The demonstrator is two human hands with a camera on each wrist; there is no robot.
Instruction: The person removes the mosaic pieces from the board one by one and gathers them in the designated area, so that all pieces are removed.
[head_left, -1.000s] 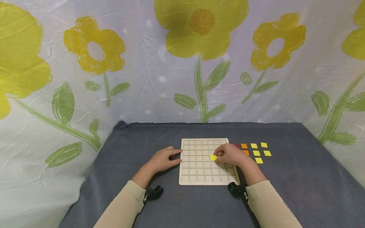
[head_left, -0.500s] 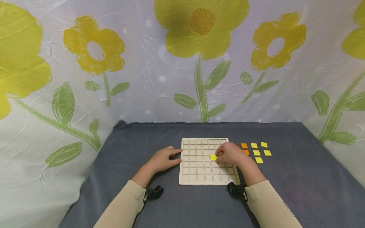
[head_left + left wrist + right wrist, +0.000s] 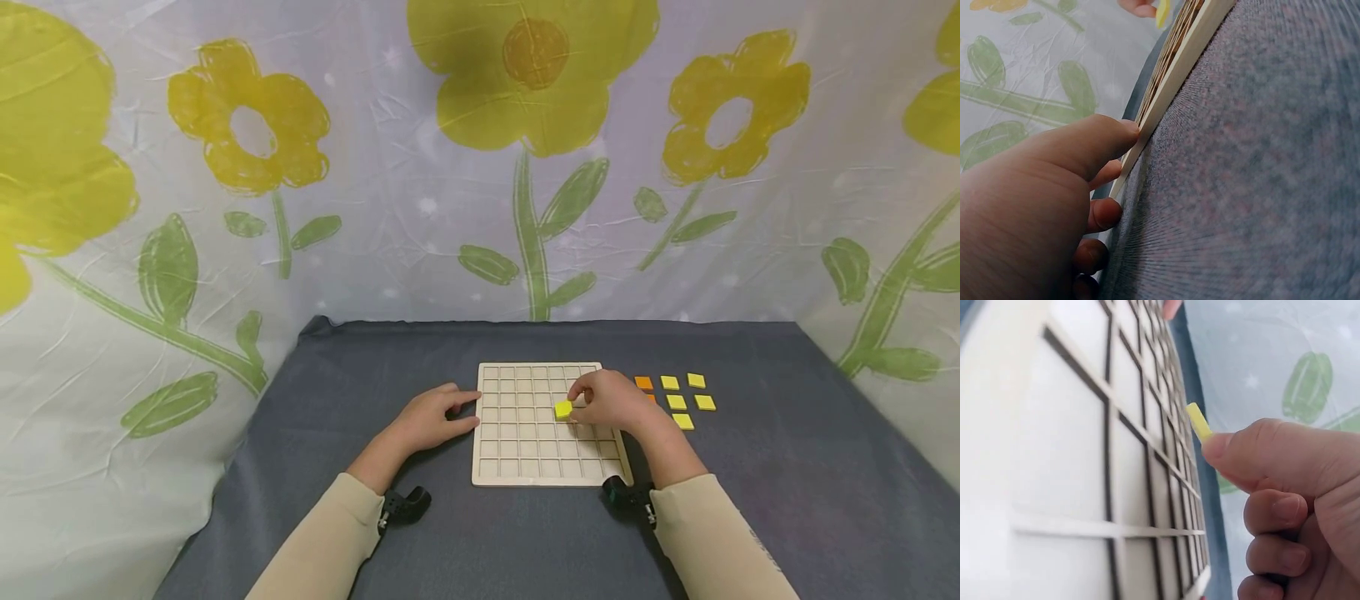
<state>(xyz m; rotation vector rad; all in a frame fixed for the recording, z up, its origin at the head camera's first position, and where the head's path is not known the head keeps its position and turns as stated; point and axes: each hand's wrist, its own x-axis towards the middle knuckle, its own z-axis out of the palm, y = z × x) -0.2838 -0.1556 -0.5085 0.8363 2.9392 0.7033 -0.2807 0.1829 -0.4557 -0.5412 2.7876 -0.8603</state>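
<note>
A pale wooden grid board with square cells lies on the table. Between thumb and fingertips my right hand pinches a yellow square tile above the right half of the grid. The right wrist view shows this tile tilted and apart from the cells, with the other fingers curled. My left hand touches the board's left edge with its thumb and index finger extended. In the left wrist view the thumb of the left hand rests against the board's side.
Right of the board lie several yellow tiles in loose columns. Orange tiles lie beside them, one partly hidden by the right hand. Dark grey cloth covers the table. A flower-printed curtain hangs behind and at both sides.
My right hand has shifted slightly up, and the pinched yellow tile has gone from lying nearly flat to tilted above the grid. A red tile's corner is now hidden. My left hand has stayed put.
</note>
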